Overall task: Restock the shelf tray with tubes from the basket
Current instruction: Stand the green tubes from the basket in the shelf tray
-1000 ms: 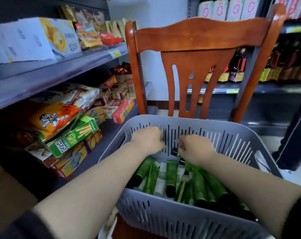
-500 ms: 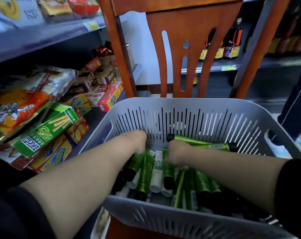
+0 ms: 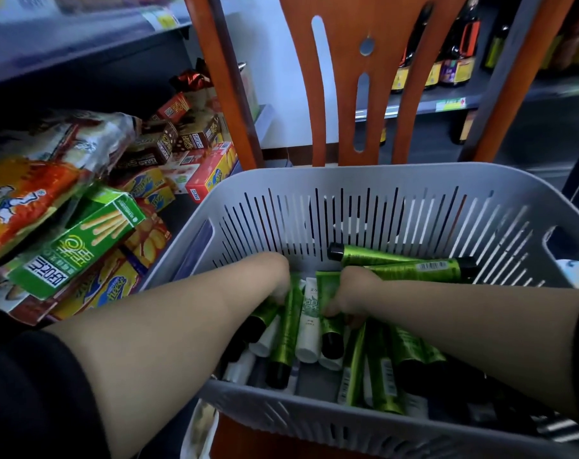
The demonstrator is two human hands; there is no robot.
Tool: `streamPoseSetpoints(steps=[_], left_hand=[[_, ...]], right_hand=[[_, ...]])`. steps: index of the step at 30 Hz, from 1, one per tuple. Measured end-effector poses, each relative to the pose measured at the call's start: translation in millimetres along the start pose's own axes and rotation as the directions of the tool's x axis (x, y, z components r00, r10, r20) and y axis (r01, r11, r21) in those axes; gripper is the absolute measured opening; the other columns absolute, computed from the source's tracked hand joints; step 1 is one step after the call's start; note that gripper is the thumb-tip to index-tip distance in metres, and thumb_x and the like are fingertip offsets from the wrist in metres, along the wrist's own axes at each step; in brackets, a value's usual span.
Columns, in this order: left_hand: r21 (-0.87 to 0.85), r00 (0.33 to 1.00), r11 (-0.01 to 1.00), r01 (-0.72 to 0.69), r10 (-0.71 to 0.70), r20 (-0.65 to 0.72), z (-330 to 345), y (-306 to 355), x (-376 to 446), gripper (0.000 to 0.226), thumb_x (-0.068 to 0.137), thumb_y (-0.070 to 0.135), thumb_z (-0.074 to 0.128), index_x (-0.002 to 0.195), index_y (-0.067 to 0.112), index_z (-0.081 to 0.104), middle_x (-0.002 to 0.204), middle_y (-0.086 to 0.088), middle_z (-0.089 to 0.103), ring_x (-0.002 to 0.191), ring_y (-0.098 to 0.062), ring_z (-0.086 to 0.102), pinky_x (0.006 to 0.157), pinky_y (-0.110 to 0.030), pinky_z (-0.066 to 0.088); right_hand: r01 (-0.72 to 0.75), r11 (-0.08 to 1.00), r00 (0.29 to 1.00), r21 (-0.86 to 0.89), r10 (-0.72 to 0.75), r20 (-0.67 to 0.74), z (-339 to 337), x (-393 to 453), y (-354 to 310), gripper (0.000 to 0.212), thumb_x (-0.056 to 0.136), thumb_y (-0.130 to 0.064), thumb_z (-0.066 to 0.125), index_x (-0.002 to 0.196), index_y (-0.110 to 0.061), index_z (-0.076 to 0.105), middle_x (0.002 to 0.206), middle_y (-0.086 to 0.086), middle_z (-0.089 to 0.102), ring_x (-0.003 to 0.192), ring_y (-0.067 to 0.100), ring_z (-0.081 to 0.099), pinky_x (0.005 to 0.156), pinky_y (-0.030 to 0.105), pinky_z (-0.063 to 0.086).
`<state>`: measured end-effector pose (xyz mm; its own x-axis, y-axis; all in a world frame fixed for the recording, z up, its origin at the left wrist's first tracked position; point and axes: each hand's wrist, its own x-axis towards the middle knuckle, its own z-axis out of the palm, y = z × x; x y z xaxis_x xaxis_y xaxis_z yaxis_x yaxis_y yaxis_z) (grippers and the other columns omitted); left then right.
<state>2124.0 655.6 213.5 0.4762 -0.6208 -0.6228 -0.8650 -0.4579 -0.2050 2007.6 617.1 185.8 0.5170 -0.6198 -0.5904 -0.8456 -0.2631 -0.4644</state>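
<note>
Grey plastic basket (image 3: pixel 374 180) stands on a wooden chair (image 3: pixel 334 94) and holds many green tubes (image 3: pixel 286 329) and some white ones. Both hands are down among them. The left hand (image 3: pixel 276 276) has its fingers hidden under the tubes, so I cannot tell its grip. The right hand (image 3: pixel 351 298) seems curled around 1 green tube (image 3: pixel 327 286), though its fingers are mostly covered. 2 green tubes lie across by the far wall. Compared with 0.5 s ago, both hands sit a little deeper; the shelf tray is not visible.
</note>
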Motion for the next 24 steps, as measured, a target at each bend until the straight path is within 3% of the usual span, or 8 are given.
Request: streamPoseSetpoints(steps=[2, 4, 7, 10, 14, 18, 21, 24], left_hand=[[-0.045, 0.998, 0.999, -0.027, 0.03, 0.049, 4.4, 2.2, 4.7, 0.045, 0.093, 0.029, 0.056, 0.125, -0.002, 0.054, 0.113, -0.011, 0.061, 0.084, -0.021, 0.053, 0.081, -0.032, 0.049], [-0.081, 0.995, 0.997, -0.012, 0.02, 0.099, 6.2, 0.4, 6.4, 0.049, 0.094, 0.032, 0.054, 0.126, -0.004, 0.052, 0.129, -0.014, 0.056, 0.097, -0.024, 0.058, 0.089, -0.033, 0.047], [-0.236, 0.981, 0.97, 0.056, -0.01, 0.192, 6.3, -2.7, 10.9, 0.053, 0.093, 0.03, 0.057, 0.128, -0.008, 0.047, 0.132, -0.021, 0.052, 0.114, -0.034, 0.058, 0.085, -0.036, 0.049], [-0.325, 0.976, 0.942, 0.084, -0.013, 0.216, 3.2, -7.4, 9.1, 0.055, 0.092, 0.029, 0.058, 0.131, -0.008, 0.043, 0.133, -0.022, 0.049, 0.117, -0.035, 0.055, 0.091, -0.038, 0.049], [-0.436, 0.973, 0.892, 0.121, -0.018, 0.232, -0.8, -16.9, 2.4, 0.058, 0.09, 0.025, 0.061, 0.135, -0.005, 0.039, 0.134, -0.022, 0.047, 0.117, -0.034, 0.054, 0.094, -0.04, 0.049], [-0.609, 0.993, 0.792, 0.041, 0.035, 0.112, -13.2, -30.8, -19.2, 0.049, 0.091, 0.018, 0.059, 0.13, -0.007, 0.043, 0.118, -0.02, 0.053, 0.108, -0.032, 0.057, 0.087, -0.04, 0.05], [-0.767, 0.997, 0.638, -0.07, 0.059, -0.041, -24.6, -47.7, -46.6, 0.023, 0.092, 0.012, 0.057, 0.111, 0.002, 0.05, 0.08, -0.009, 0.052, 0.073, -0.022, 0.055, 0.072, -0.036, 0.052], [-0.898, 0.983, 0.401, -0.184, 0.076, -0.168, -33.7, -67.8, -75.6, 0.016, 0.092, 0.011, 0.056, 0.105, 0.009, 0.048, 0.08, -0.008, 0.06, 0.067, -0.018, 0.059, 0.071, -0.039, 0.055]], right_hand=[[-0.027, 0.996, 1.0, 0.086, 0.026, 0.017, 3.2, 2.0, 0.5, 0.035, 0.081, -0.026, 0.072, 0.074, -0.007, 0.043, 0.078, 0.008, 0.054, 0.082, 0.028, 0.065, 0.079, 0.04, 0.057], [-0.047, 0.984, 0.999, 0.17, 0.045, 0.019, 5.4, 3.2, 1.5, 0.032, 0.078, -0.022, 0.075, 0.081, -0.005, 0.047, 0.087, 0.012, 0.057, 0.077, 0.03, 0.064, 0.071, 0.039, 0.058], [-0.048, 0.968, 0.999, 0.247, 0.043, 0.027, 10.1, 2.5, 3.3, 0.038, 0.074, -0.018, 0.078, 0.096, -0.003, 0.051, 0.094, 0.013, 0.057, 0.07, 0.027, 0.06, 0.058, 0.034, 0.056], [-0.036, 0.958, 0.999, 0.285, 0.027, 0.035, 13.4, 2.2, 3.8, 0.036, 0.074, -0.018, 0.077, 0.097, -0.006, 0.052, 0.095, 0.011, 0.056, 0.08, 0.027, 0.059, 0.053, 0.029, 0.054], [-0.025, 0.931, 0.998, 0.364, 0.003, 0.059, 8.0, 1.5, 5.0, 0.026, 0.079, -0.012, 0.072, 0.097, -0.006, 0.056, 0.08, 0.008, 0.055, 0.066, 0.02, 0.055, 0.049, 0.026, 0.05], [0.045, 0.881, 0.996, 0.472, -0.078, 0.05, -9.5, -15.6, -2.4, 0.018, 0.082, -0.008, 0.067, 0.096, -0.008, 0.056, 0.075, 0.009, 0.055, 0.062, 0.019, 0.055, 0.042, 0.019, 0.044], [0.152, 0.812, 0.984, 0.563, -0.177, -0.011, -23.6, -35.8, -12.8, 0.015, 0.087, -0.009, 0.063, 0.101, -0.006, 0.058, 0.069, 0.004, 0.051, 0.058, 0.013, 0.049, 0.045, 0.02, 0.042], [0.224, 0.67, 0.966, 0.708, -0.247, -0.072, -38.1, -54.1, -25.7, 0.011, 0.087, -0.011, 0.062, 0.098, -0.01, 0.059, 0.082, 0.006, 0.057, 0.065, 0.015, 0.047, 0.056, 0.024, 0.04]])
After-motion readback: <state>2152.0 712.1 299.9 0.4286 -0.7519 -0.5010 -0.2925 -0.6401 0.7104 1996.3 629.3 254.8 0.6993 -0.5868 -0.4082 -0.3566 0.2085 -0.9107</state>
